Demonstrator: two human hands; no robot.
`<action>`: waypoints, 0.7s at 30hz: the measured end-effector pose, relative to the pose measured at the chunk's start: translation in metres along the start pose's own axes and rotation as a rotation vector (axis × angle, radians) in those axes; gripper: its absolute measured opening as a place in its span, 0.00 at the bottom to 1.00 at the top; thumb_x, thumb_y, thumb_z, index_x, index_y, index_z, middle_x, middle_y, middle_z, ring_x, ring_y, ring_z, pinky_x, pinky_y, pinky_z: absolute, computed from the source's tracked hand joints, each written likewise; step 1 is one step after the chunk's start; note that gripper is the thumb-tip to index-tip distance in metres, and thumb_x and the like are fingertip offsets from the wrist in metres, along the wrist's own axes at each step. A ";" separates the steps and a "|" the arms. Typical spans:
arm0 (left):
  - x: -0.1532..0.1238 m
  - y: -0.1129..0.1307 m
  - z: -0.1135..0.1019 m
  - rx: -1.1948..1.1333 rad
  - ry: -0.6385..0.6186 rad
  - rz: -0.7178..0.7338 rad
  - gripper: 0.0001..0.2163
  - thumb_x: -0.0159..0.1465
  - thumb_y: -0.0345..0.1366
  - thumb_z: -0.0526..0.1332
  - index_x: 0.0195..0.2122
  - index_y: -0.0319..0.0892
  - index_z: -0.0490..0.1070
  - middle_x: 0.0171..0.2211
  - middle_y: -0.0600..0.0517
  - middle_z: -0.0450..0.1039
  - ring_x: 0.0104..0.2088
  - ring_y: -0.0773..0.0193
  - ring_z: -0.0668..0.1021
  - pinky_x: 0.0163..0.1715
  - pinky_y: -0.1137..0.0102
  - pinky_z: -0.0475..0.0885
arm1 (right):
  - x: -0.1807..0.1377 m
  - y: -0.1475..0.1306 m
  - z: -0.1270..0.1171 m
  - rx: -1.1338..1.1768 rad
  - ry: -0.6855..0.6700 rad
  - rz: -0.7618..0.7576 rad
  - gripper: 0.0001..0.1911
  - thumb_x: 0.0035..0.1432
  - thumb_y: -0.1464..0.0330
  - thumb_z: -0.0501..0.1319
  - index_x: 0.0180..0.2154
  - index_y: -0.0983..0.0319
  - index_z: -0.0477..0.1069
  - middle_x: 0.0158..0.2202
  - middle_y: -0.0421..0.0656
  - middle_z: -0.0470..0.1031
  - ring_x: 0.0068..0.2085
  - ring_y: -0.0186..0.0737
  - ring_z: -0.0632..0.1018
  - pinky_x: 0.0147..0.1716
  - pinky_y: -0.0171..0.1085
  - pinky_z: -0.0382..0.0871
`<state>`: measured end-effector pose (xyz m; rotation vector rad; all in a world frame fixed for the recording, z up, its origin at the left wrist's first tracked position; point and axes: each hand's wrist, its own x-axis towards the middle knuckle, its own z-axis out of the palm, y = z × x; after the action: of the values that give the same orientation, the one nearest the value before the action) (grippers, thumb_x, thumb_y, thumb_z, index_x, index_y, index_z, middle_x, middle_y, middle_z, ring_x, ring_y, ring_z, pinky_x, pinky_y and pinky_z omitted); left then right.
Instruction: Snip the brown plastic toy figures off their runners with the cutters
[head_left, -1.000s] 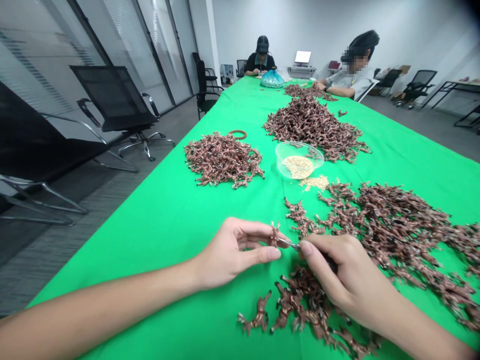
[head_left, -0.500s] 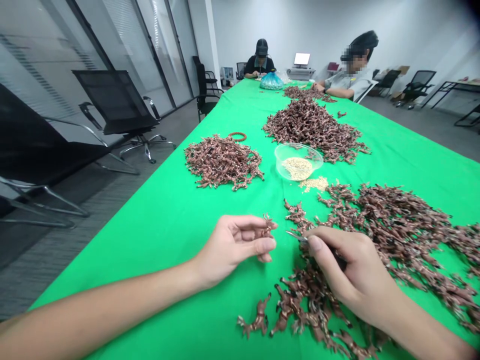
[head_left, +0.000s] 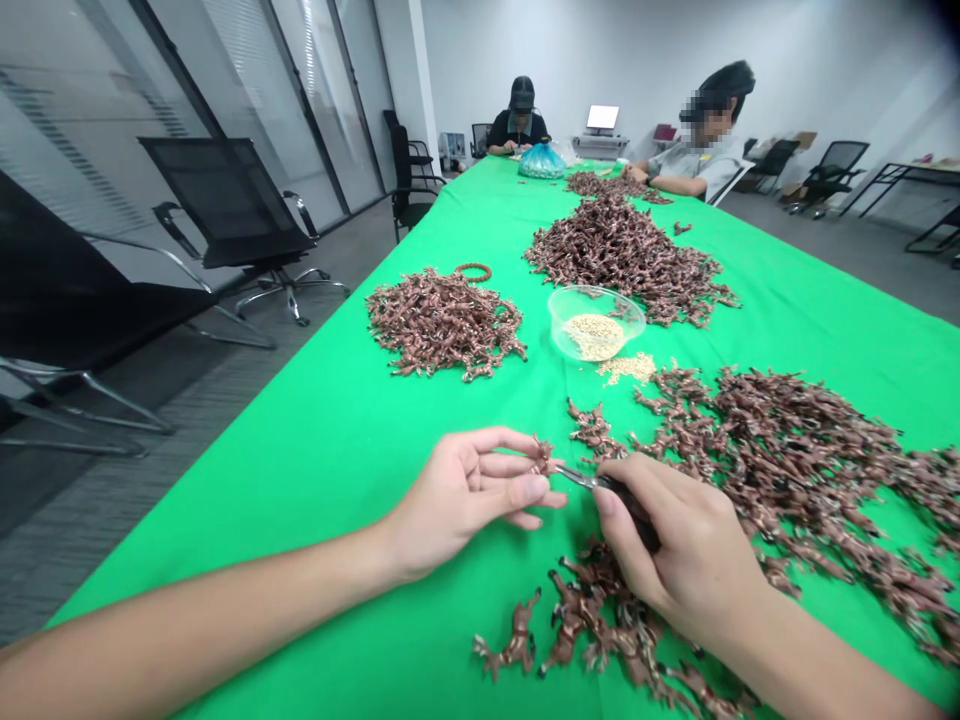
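My left hand (head_left: 480,490) pinches a small brown deer figurine (head_left: 544,456) between thumb and fingers, most of it hidden by the fingertips. In my right hand (head_left: 682,540) are small pliers (head_left: 577,479) with metal jaws and a dark handle. Their tip touches or nearly touches the figurine; whether the jaws grip it I cannot tell. Under and beside my right hand lie loose deer figurines (head_left: 637,640), and one lone figurine (head_left: 514,632) rests below my left hand. A large heap of figurines (head_left: 810,440) spreads out to the right.
Beyond my hands stands a clear plastic bowl (head_left: 600,325) with tiny beige pieces, some spilled beside it (head_left: 628,368). Further figurine piles (head_left: 450,325) (head_left: 626,255) lie on the green cloth (head_left: 300,480). A brown ring (head_left: 474,272) touches the left pile. Two people sit at the far end.
My right hand has moved left, bringing the pliers' tip up to the figurine. The left hand's fingers have stretched out slightly, still holding the deer figurine.
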<state>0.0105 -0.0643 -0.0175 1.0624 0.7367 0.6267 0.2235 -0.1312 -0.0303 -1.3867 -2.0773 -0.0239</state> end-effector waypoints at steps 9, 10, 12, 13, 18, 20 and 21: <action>0.000 0.001 -0.001 -0.005 -0.016 0.005 0.19 0.54 0.31 0.73 0.44 0.35 0.69 0.48 0.38 0.77 0.41 0.50 0.84 0.29 0.74 0.80 | 0.000 -0.002 0.002 -0.006 -0.019 0.014 0.10 0.68 0.66 0.53 0.40 0.65 0.70 0.30 0.43 0.72 0.29 0.36 0.73 0.29 0.37 0.62; 0.000 0.001 0.000 -0.009 -0.016 0.008 0.19 0.54 0.31 0.73 0.43 0.35 0.68 0.49 0.37 0.77 0.40 0.50 0.84 0.29 0.74 0.80 | 0.000 -0.002 0.002 0.002 -0.022 0.016 0.10 0.68 0.66 0.53 0.39 0.64 0.70 0.30 0.43 0.71 0.29 0.36 0.72 0.29 0.36 0.61; 0.000 0.001 0.000 -0.015 -0.017 0.008 0.19 0.54 0.30 0.74 0.42 0.34 0.68 0.49 0.37 0.77 0.40 0.50 0.84 0.29 0.74 0.80 | 0.000 -0.003 0.002 0.012 -0.030 0.023 0.10 0.68 0.66 0.53 0.38 0.64 0.70 0.29 0.42 0.71 0.27 0.36 0.71 0.28 0.36 0.61; 0.000 0.001 0.001 -0.018 -0.018 0.006 0.19 0.54 0.29 0.74 0.42 0.34 0.68 0.49 0.37 0.77 0.40 0.50 0.84 0.29 0.74 0.80 | 0.001 -0.004 0.001 0.015 -0.033 0.024 0.10 0.68 0.66 0.53 0.38 0.64 0.70 0.29 0.42 0.71 0.27 0.35 0.71 0.28 0.37 0.60; 0.000 0.002 0.002 -0.049 -0.022 0.010 0.17 0.53 0.28 0.74 0.40 0.35 0.69 0.51 0.37 0.76 0.40 0.50 0.84 0.28 0.75 0.79 | 0.002 -0.005 0.000 0.015 -0.043 0.022 0.11 0.68 0.66 0.53 0.38 0.64 0.70 0.28 0.42 0.70 0.27 0.36 0.71 0.27 0.37 0.59; 0.000 0.002 0.002 -0.055 -0.027 0.018 0.17 0.53 0.28 0.74 0.40 0.35 0.69 0.51 0.37 0.76 0.40 0.50 0.84 0.28 0.75 0.79 | 0.002 -0.005 0.000 0.019 -0.044 0.022 0.11 0.68 0.66 0.53 0.38 0.64 0.70 0.28 0.42 0.70 0.27 0.36 0.71 0.27 0.37 0.59; 0.000 0.002 0.002 -0.058 -0.031 0.020 0.17 0.53 0.28 0.74 0.40 0.35 0.69 0.51 0.37 0.76 0.40 0.50 0.84 0.28 0.75 0.79 | 0.002 -0.005 0.000 0.022 -0.047 0.023 0.10 0.68 0.66 0.53 0.38 0.64 0.70 0.28 0.42 0.70 0.27 0.36 0.71 0.27 0.37 0.59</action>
<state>0.0120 -0.0650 -0.0154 1.0250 0.6780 0.6440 0.2193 -0.1317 -0.0276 -1.4099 -2.0934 0.0409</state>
